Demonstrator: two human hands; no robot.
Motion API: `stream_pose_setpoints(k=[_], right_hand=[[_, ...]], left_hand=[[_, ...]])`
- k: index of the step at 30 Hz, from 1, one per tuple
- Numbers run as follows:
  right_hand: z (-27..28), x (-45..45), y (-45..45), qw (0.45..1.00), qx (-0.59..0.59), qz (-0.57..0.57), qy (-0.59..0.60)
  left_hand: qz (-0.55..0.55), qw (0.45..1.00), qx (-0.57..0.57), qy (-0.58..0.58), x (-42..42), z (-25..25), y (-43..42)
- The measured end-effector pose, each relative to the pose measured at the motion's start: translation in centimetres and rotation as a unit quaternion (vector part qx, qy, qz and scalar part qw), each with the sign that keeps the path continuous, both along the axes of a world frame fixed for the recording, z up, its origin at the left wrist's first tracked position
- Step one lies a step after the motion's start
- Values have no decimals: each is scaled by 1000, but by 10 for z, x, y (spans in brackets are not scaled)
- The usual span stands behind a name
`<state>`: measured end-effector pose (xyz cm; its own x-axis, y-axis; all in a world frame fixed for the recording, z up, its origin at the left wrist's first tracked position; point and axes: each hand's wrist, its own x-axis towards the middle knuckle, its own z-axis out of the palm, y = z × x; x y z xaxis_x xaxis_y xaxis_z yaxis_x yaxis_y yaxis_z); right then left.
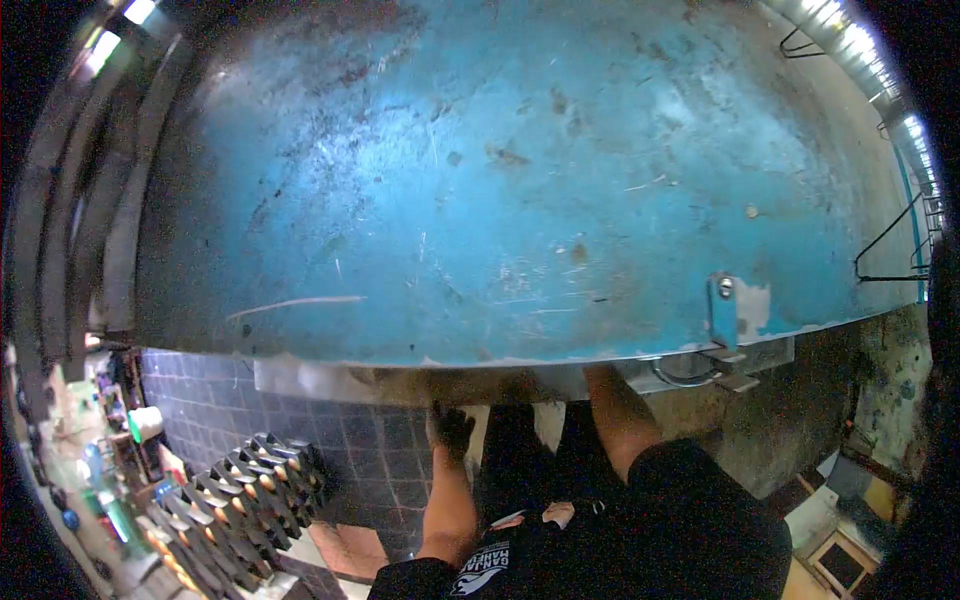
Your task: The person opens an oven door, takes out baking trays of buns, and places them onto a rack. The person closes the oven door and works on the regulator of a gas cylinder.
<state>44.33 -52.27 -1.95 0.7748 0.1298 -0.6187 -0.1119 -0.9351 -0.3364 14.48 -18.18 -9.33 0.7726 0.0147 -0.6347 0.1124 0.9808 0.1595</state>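
A large blue panel (480,200), scuffed and scratched like a worn tabletop, fills the upper view. Below its near edge runs a metal strip (310,382). My left hand (452,428) is at the underside of this edge, dark and in shadow; its fingers cannot be told apart clearly. My right forearm (622,425) reaches up beneath the same edge, and the panel hides the hand. To the right of that forearm, a metal latch bracket (724,312) is fixed on the panel, with a metal tab (737,382) jutting past the edge. Beside it hangs a curved metal loop (680,378).
At lower left stands a rack-like row of dark slats (235,505). Dark tiles (370,450) cover the floor there. Dark vertical bars (120,200) line the far left. Black wire hooks (888,250) and a stained wall (890,380) are at right, above a wooden frame (840,560).
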Motion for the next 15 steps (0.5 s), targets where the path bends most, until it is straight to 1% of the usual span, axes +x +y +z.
stream_pose_setpoints(k=[1,2,3,5,6,7,8,9,10,11,12,13,14,15], right_hand=[[-4,-7,-9,1000,-10,-11,-3],[-7,-13,-17,1000,-22,-21,-7],[-9,-19,-23,999,-28,-30,-9],[-12,-26,-32,998,-30,-48,-16],[-10,-26,-35,998,-27,-55,-21],[-6,-26,-37,997,-22,-61,-28],[-2,-25,-39,997,-18,-68,-33],[6,-25,-41,996,-7,-78,-40],[15,-28,-47,994,6,-92,-50],[27,-33,-54,992,26,-109,-60],[41,-38,-60,988,49,-127,-69],[57,-42,-66,983,81,-149,-75],[74,-46,-71,975,118,-172,-80],[93,-47,-78,962,166,-201,-80]], left_hand=[[-34,996,68,51,19,21,-4],[-58,989,115,78,39,35,-6],[-79,980,160,92,41,32,-9],[-127,946,285,83,48,30,-2],[-166,895,409,68,47,15,5],[-202,826,523,51,42,2,12],[-235,741,628,30,37,-8,17],[-260,642,722,0,43,-18,19],[-179,850,496,13,64,27,2],[-29,968,241,62,87,74,-15],[-40,970,234,52,101,116,-19],[24,991,130,-8,111,145,-20],[35,992,118,-24,119,166,-17],[28,989,144,-36,126,187,-16]])
